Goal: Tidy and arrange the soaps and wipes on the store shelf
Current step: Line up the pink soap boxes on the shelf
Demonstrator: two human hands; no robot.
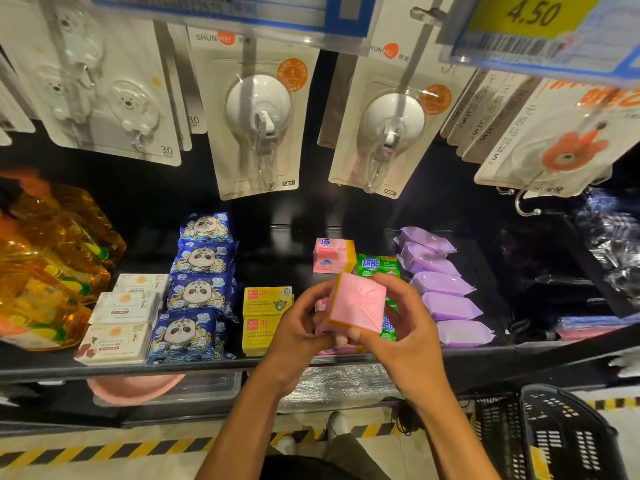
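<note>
A pink soap pack [356,303] with a yellow edge is lifted above the front of the black shelf [207,367]. My left hand [298,323] and my right hand [405,327] both grip it, fingers curled round its sides. Behind it stand another pink soap pack [332,255] and a green soap pack [377,265]. Yellow soap boxes [266,318] lie to the left. Blue panda wipes packs [197,292] form a column, white soap boxes [121,320] sit further left, and purple wipes packs [446,292] run along the right.
Orange refill pouches [52,271] fill the shelf's left end. Carded suction hooks [258,126] hang overhead, below price tags [533,15]. A black shopping basket [554,434] stands on the floor at lower right. A pink basin [135,388] lies under the shelf.
</note>
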